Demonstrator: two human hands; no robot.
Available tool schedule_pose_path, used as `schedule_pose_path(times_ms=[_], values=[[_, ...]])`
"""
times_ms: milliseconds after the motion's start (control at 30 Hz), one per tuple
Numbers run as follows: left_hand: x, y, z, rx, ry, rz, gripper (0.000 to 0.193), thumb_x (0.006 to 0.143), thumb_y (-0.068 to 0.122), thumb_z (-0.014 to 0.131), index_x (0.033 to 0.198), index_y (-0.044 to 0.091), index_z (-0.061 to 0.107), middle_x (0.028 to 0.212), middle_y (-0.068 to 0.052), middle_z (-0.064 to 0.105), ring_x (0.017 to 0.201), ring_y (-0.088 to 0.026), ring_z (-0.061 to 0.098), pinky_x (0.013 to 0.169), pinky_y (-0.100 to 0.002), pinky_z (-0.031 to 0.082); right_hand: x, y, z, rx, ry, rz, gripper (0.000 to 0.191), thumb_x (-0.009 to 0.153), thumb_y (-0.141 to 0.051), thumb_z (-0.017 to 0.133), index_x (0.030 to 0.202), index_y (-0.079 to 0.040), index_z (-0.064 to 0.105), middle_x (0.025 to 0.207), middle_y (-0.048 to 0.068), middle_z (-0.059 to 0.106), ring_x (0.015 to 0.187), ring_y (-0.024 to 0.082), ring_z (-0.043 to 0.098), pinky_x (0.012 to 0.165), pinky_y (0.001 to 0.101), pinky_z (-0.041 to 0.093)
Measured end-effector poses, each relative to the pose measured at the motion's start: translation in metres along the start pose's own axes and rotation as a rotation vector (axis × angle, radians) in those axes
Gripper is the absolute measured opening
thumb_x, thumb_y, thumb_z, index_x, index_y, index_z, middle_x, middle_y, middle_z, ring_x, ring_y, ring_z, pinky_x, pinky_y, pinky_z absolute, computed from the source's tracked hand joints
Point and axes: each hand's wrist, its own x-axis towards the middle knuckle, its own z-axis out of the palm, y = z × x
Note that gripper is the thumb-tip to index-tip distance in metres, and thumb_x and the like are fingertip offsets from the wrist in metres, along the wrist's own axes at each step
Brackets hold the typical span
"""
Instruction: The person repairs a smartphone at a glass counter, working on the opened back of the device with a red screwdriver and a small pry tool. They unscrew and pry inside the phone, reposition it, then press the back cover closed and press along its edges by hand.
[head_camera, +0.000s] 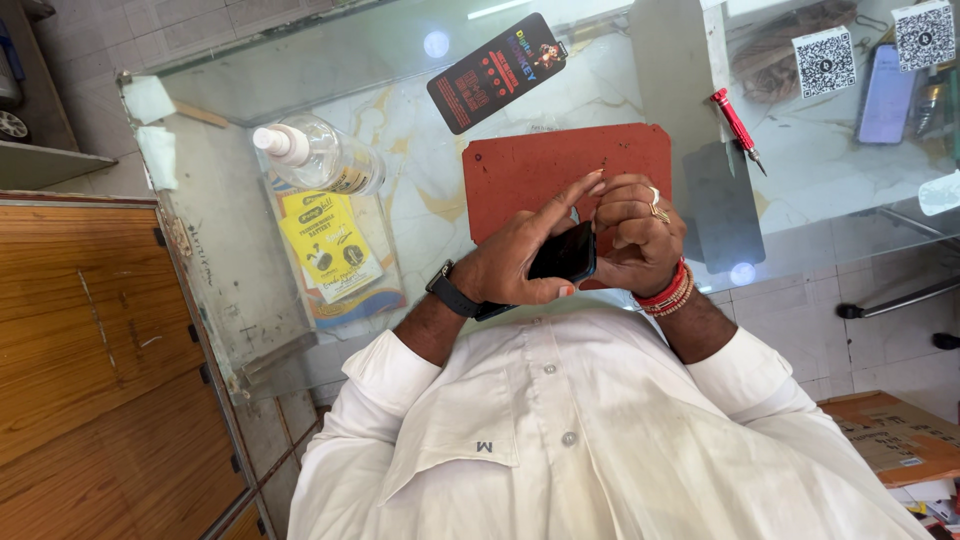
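Black phone (566, 253) gripped between both hands above the counter, left hand (520, 258) wrapped under its near end, right hand (632, 235) clenched on its far side, red mat (520, 170) just beyond the grip, red screwdriver (737, 128) further right, clear pump bottle (320, 155) well left

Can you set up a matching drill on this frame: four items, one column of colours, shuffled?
Items:
1. phone held in both hands
2. mat on the glass counter
3. screwdriver beside the mat
4. pump bottle lying on its side

Colours:
A. clear with a white pump
B. black
C. red handle with a metal tip
D. reddish brown

Pairs: 1-B, 2-D, 3-C, 4-A

The left hand and right hand both grip the phone above the mat.
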Motion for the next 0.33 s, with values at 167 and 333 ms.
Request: schedule_pose_path(times_ms=[167, 333], values=[[0.0002, 0.0020, -0.0018, -0.071, -0.036, 0.067, 0.113, 0.085, 0.038, 0.070, 0.171, 0.003, 0.006, 0.090, -0.009, 0.069, 0.085, -0.024, 0.071, 0.093, -0.036, 0.055, -0.0016, -0.0010, -0.0009, 0.058, -0.015, 0.025, 0.057, 0.076, -0.027, 0.092, 0.087, -0.008, 0.040, 0.082, 0.013, 0.061, 0.077, 0.027, 0.066, 0.077, 0.0450, 0.064], [0.0017, 0.0041, -0.0028, -0.053, -0.065, 0.053, 0.114, 0.083, 0.037, 0.068, 0.170, 0.002, 0.003, 0.092, -0.011, 0.072, 0.091, -0.025, 0.076, 0.117, -0.039, 0.050, -0.0100, 0.0017, 0.0000, 0.127, -0.001, 0.091, 0.061, 0.076, -0.036, 0.093, 0.090, -0.007, 0.041, 0.083, 0.013, 0.059, 0.072, 0.022, 0.064, 0.072, 0.0419, 0.064]])
